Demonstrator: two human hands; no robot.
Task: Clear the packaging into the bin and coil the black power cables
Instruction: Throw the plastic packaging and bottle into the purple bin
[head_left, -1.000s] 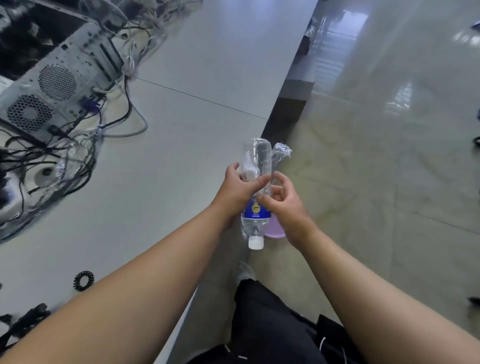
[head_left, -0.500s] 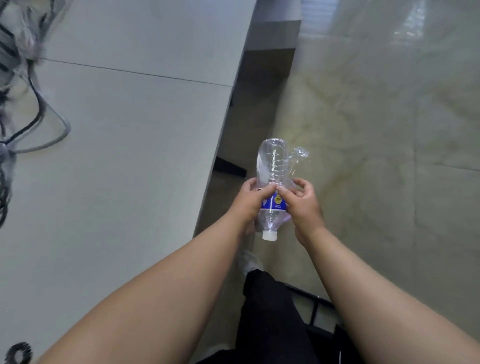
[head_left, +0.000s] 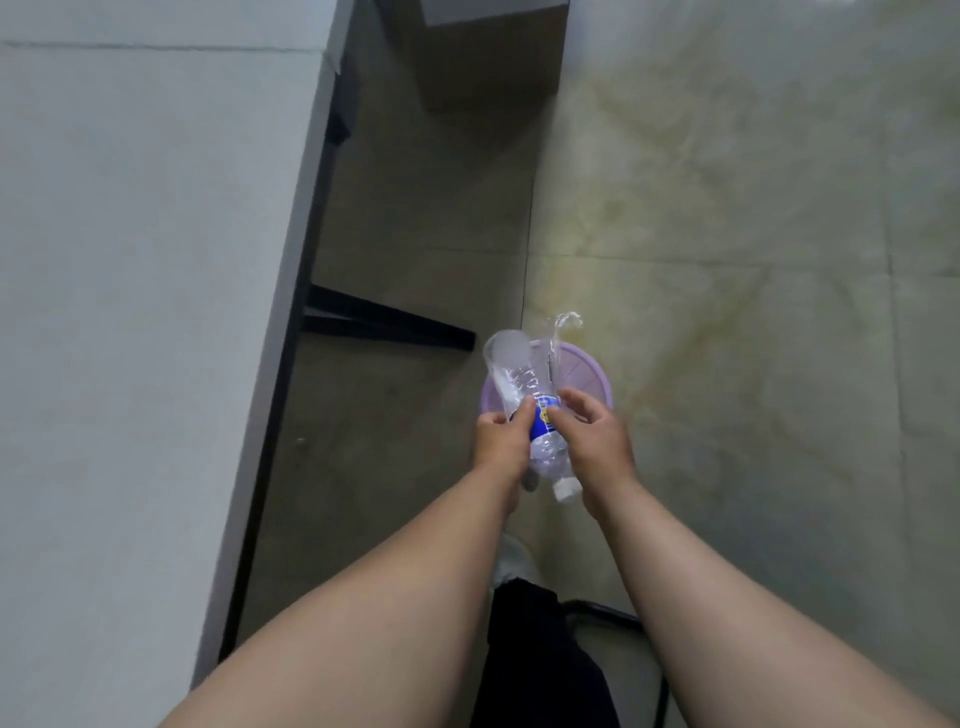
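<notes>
A: So, the hands?
B: Left hand and right hand, close together, both curled round one clear water bottle, its white cap pointing near.
A: Anything else held?
B: One clear wrapper sticks up beside the bottle; I cannot tell which fingers pinch it.
A: Farther out?
B: One lilac bin directly beneath, half hidden by both hands; a grey table on the left.
</notes>
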